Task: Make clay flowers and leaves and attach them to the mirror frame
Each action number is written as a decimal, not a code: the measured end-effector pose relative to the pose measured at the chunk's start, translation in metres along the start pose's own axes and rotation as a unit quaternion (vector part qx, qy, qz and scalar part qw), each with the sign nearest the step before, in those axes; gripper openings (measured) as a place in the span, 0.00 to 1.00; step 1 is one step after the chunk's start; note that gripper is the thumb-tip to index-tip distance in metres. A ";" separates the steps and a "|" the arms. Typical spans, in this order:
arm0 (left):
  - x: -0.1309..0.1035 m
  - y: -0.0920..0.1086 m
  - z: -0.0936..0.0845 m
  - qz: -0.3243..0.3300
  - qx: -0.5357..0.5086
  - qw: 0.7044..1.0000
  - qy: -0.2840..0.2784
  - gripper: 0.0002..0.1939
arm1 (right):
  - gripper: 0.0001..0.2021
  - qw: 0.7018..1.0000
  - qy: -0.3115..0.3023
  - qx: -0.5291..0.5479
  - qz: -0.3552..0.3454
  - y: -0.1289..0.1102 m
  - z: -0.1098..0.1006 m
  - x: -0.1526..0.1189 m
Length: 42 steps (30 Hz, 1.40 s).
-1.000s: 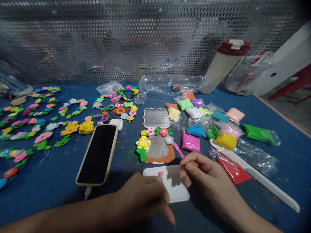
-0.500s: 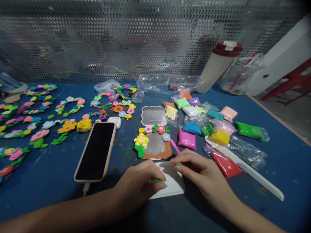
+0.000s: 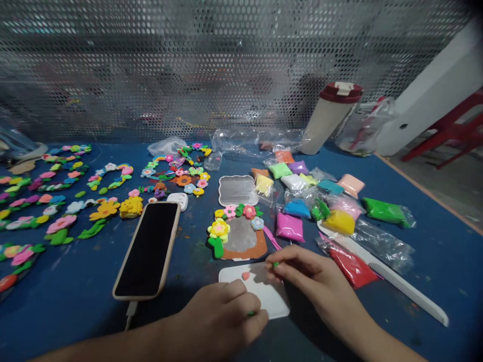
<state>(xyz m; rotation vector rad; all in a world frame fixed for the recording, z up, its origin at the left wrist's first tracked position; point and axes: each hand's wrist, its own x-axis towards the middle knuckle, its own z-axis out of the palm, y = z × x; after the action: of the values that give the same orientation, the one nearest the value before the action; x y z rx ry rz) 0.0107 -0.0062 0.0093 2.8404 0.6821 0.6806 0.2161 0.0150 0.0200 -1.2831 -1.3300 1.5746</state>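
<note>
My left hand (image 3: 222, 314) is closed, with a bit of green clay (image 3: 251, 313) showing between its fingers at the near edge of a white board (image 3: 273, 296). Above the board's right side, my right hand (image 3: 313, 276) pinches a small green clay piece (image 3: 275, 264) between thumb and fingertips. A small coral clay piece (image 3: 245, 275) lies on the board. Just beyond it sits a mirror (image 3: 241, 235) framed partly in brown clay, with clay flowers along its top and left. A pink strip-like tool (image 3: 270, 237) lies at the mirror's right.
Left of my hands lies a phone (image 3: 149, 249) with a cable plugged in. Colourful clay bags, including a magenta bag (image 3: 290, 227), cover the right side near a white comb (image 3: 405, 286). A tumbler (image 3: 330, 118) stands behind. Clay-flower frames (image 3: 109, 178) fill the left.
My left hand has moved nearer and lower, its fingers curled more, uncovering the coral piece and more of the board. My right hand keeps its pinch. The view has tilted slightly up.
</note>
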 end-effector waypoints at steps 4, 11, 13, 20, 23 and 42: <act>0.000 0.004 -0.007 0.021 0.043 0.998 -0.042 0.12 | 0.06 0.999 0.023 -0.021 -0.005 0.001 0.000 0.000; -0.003 0.001 -0.004 -0.003 0.006 0.999 -0.043 0.13 | 0.04 1.000 -0.001 0.010 0.006 0.000 0.000 0.000; -0.002 0.000 -0.003 -0.005 0.001 0.999 -0.038 0.13 | 0.04 1.000 -0.005 0.028 0.011 0.000 0.001 0.001; -0.002 -0.001 -0.006 -0.006 -0.015 0.998 -0.068 0.13 | 0.05 0.998 0.000 0.064 0.020 -0.002 0.002 0.000; -0.003 -0.002 -0.001 -0.006 -0.029 0.998 -0.056 0.12 | 0.06 0.997 0.002 0.069 0.020 -0.004 0.002 0.001; 0.007 -0.004 0.001 -0.028 -0.030 0.999 -0.001 0.07 | 0.04 0.973 -0.072 0.207 0.075 0.000 0.000 0.003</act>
<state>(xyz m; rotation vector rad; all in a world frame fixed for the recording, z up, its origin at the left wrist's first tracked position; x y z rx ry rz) 0.0149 0.0002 0.0104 2.7557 0.7259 0.6764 0.2152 0.0180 0.0194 -1.0414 -0.9334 1.9569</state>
